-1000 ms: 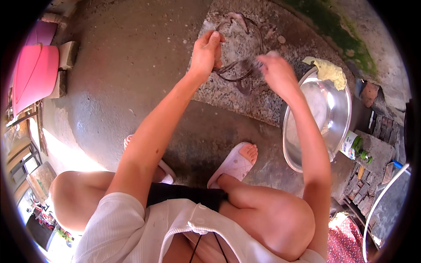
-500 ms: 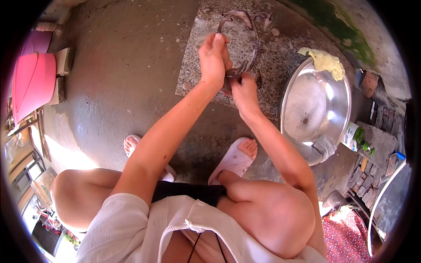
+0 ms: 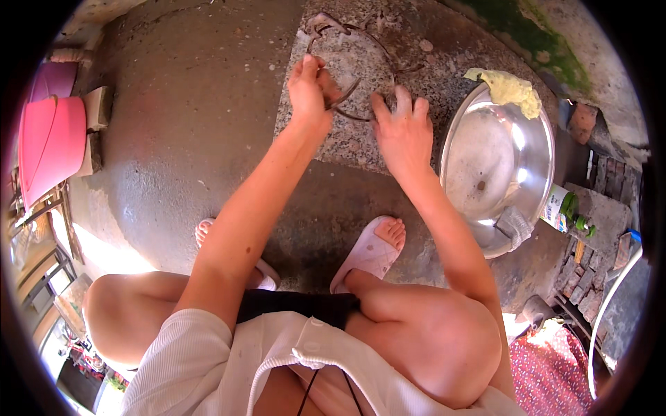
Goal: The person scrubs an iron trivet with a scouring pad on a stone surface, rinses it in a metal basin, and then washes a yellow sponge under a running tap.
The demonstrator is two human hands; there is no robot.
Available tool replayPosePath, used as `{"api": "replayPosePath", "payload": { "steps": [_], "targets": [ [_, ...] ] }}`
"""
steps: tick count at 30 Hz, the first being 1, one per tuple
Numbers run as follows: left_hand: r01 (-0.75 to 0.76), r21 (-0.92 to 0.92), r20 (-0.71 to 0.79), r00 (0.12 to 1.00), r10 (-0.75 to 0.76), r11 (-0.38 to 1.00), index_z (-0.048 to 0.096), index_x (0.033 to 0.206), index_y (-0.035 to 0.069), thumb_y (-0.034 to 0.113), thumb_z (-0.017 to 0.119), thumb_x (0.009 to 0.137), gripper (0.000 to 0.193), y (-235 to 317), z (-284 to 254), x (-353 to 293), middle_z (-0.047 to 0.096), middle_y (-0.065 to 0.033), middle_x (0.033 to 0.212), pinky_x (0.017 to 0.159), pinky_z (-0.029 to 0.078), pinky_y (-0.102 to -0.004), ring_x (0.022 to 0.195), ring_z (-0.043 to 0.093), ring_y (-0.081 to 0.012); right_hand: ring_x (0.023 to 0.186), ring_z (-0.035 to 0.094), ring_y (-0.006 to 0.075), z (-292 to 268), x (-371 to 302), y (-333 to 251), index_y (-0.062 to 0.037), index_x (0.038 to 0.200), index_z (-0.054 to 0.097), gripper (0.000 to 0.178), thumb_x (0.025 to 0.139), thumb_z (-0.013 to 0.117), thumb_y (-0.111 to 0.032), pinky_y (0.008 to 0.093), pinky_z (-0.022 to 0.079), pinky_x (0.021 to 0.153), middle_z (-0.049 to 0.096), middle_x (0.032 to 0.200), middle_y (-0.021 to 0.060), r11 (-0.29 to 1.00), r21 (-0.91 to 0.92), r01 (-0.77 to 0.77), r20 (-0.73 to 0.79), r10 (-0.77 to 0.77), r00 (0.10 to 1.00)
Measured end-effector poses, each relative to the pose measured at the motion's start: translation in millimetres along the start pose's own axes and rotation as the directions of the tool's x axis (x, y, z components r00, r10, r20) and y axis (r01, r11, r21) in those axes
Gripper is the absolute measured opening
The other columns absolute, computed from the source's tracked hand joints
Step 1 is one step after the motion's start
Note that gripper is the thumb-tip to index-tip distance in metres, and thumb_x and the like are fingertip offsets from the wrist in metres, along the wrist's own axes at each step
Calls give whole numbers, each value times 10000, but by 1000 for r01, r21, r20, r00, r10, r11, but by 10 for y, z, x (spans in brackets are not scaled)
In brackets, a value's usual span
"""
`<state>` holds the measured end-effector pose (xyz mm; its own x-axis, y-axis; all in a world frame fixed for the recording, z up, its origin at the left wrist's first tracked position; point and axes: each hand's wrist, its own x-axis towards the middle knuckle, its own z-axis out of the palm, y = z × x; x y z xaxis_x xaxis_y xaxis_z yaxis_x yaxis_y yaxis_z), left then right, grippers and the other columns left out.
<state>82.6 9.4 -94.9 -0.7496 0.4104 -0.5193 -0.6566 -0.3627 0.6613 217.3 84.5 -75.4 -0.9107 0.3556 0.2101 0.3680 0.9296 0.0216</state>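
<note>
A thin dark metal ring stand (image 3: 372, 43) with short prongs is over a speckled stone slab (image 3: 347, 147). My left hand (image 3: 310, 92) is closed round the ring's left side, its fingers curled over the metal. On the ring's near right side, my right hand (image 3: 404, 132) bends over the metal with its fingertips down and spaced apart. Its palm side is hidden. Between my hands, one prong sticks up and part of the rim shows.
A large steel basin (image 3: 479, 152) stands right of the slab, with a yellow cloth (image 3: 513, 93) and a grey cloth (image 3: 515, 227) over its rim. A white-and-green container (image 3: 557, 208) is beside it. At far left is a pink tub (image 3: 52, 142) near bricks (image 3: 97, 107).
The ring stand has turned and shifted to the left. My left hand has moved left and slightly nearer. My right hand has moved right, and its fingers have spread apart.
</note>
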Motion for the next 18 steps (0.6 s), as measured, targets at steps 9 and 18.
{"api": "replayPosePath", "payload": {
  "steps": [9,18],
  "targets": [
    [-53,2,156,986,52,999,457,854,69,219,377,931,186,100,345,-67,309,18,527,488,278,-284,496,293,-114,641,582,217,119,425,653,-56,957,596,226,847,494,-225,340,473,524,581,688,162,813,434,-388,345,248,905],
    [100,-148,363,931,-40,984,425,925,52,169,368,939,130,202,420,-141,330,30,620,554,321,-269,550,322,-104,812,600,318,-246,325,495,-37,993,572,262,790,592,-202,413,482,697,608,857,211,858,373,-353,338,228,913]
  ]
}}
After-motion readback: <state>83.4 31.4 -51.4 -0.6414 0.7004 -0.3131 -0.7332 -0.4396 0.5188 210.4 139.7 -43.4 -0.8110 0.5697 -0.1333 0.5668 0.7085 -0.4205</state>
